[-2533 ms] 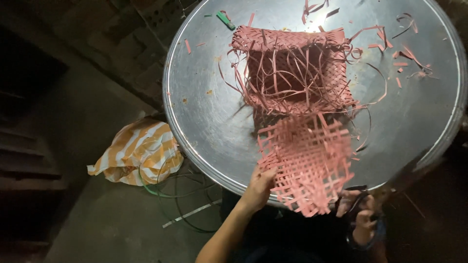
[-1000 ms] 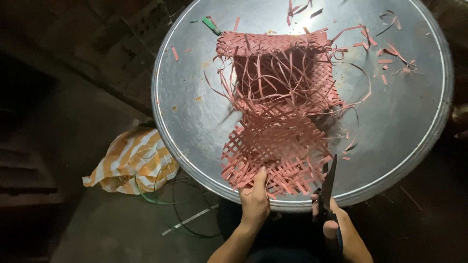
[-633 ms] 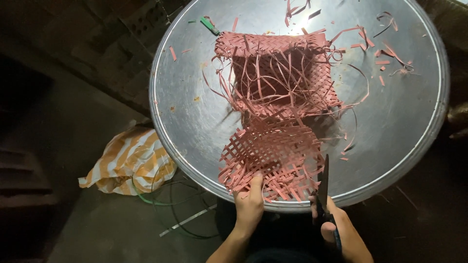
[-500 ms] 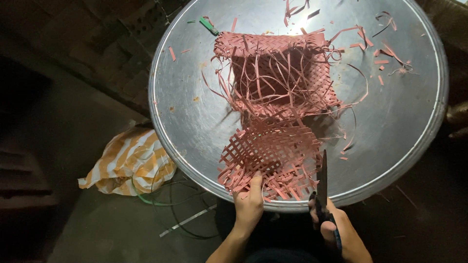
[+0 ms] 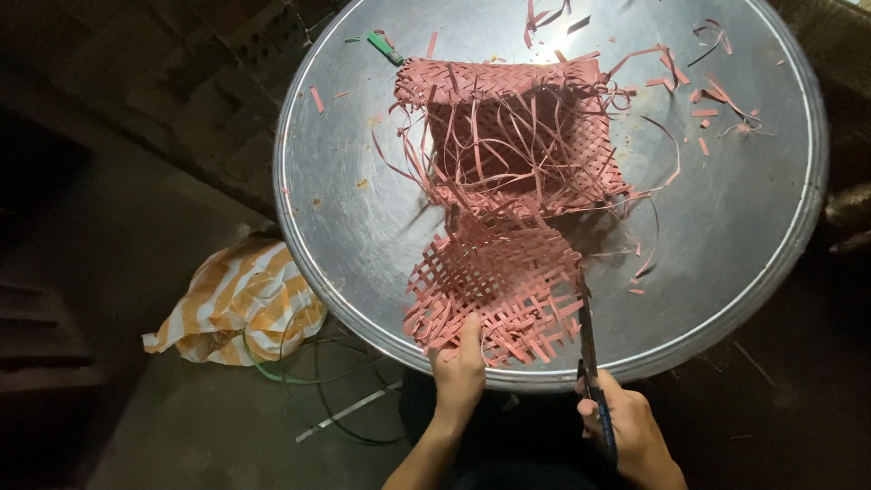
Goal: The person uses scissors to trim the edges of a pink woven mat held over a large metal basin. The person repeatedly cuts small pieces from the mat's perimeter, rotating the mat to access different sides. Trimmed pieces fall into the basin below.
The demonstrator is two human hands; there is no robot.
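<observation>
Holding against half a second ago, I see almost no change: my left hand (image 5: pixel 460 370) keeps its thumb pinched on the near edge of the pink woven mat (image 5: pixel 497 289) at lower centre, and my right hand (image 5: pixel 632 434) stays closed round the scissors (image 5: pixel 589 361), blades at the mat's right edge. The round metal tray (image 5: pixel 363 227) carries the mat, a half-woven basket (image 5: pixel 517 127) and pink offcuts (image 5: pixel 717 95).

Right hand (image 5: pixel 631 436) cut off by bottom edge.

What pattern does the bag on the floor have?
Orange and white stripes; the bag shows in the head view.
</observation>
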